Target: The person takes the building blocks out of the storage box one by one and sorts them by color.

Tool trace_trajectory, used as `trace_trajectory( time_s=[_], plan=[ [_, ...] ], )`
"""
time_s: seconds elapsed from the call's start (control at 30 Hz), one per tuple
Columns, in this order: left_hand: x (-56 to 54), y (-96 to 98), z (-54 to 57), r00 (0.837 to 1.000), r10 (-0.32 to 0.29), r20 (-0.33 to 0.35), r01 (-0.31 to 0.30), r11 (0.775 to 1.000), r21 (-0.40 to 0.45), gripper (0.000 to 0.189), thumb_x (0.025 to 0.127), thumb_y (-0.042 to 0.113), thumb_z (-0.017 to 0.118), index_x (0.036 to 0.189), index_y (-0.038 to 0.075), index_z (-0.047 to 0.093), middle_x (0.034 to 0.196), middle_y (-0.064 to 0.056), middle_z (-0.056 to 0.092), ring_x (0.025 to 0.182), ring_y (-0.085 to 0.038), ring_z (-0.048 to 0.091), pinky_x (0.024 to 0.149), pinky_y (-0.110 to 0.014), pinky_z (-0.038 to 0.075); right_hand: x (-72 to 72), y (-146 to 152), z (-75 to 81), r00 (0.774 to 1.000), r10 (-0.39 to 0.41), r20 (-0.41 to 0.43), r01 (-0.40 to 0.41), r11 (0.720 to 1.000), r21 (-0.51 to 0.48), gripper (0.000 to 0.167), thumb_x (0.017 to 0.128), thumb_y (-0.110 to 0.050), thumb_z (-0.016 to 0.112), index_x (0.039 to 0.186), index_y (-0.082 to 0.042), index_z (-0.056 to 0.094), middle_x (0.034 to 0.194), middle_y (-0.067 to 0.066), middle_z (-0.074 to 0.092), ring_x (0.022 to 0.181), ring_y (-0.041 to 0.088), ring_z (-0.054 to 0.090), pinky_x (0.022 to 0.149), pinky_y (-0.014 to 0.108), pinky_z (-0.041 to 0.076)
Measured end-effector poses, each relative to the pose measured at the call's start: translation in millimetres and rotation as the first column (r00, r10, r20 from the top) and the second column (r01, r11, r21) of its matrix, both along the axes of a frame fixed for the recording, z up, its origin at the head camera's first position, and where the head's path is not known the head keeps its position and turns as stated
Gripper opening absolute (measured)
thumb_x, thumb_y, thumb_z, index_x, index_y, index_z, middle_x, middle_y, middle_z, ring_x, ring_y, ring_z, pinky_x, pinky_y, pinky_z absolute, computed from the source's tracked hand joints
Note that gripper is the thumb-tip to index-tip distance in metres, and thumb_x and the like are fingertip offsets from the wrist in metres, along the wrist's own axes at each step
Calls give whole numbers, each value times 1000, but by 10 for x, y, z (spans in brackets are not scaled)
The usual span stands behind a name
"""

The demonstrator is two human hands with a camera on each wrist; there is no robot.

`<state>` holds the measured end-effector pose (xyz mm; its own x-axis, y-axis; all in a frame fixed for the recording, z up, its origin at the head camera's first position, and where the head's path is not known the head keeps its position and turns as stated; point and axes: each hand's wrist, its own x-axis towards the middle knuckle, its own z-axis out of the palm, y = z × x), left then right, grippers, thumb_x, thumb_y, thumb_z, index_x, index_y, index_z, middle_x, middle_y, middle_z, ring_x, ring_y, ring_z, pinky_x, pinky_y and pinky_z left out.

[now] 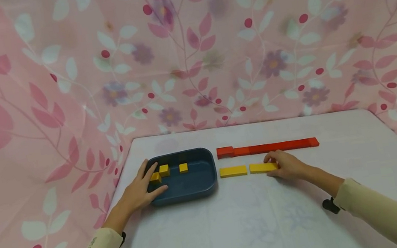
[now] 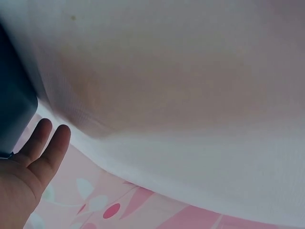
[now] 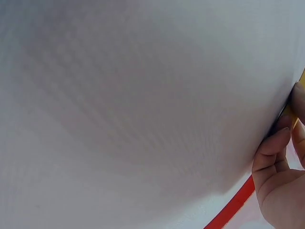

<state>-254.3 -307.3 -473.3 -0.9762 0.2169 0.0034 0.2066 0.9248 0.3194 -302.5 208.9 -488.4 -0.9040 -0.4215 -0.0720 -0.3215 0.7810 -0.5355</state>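
My left hand (image 1: 137, 192) lies at the left end of a dark blue tray (image 1: 194, 193), fingers spread and thumb over the rim. In the left wrist view, two extended fingers (image 2: 56, 148) show just outside the tray's wall. Inside the tray are yellow cubes: one (image 1: 155, 178) close by the fingers, another (image 1: 164, 170) beside it, a third (image 1: 183, 168) nearer the middle. To the right, my right hand (image 1: 284, 165) pinches the right end of a yellow bar-shaped block (image 1: 261, 167) between thumb and fingers. A similar yellow block (image 1: 233, 171) lies in line with it, a small gap between them.
Behind the yellow blocks runs a long row of red blocks (image 1: 280, 146), with a raised red block (image 1: 225, 152) at its left end. All of it sits on a white-covered table (image 1: 216, 234). Floral pink cloth (image 1: 233, 49) hangs behind and at both sides.
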Motion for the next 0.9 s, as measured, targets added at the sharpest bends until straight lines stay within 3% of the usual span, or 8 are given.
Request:
trace_trajectory(
  time_s=[0.9],
  plan=[
    [-24, -12, -17, 1000, -3, 8, 2, 1000, 13, 94, 84, 76, 53, 159, 31, 18, 167, -10, 4, 123, -45, 56, 95, -65, 47, -46, -75, 26, 999, 15, 49, -14, 999, -32, 33, 84, -20, 79, 113, -15, 64, 108, 7, 61, 91, 19, 52, 81, 31, 52]
  ],
)
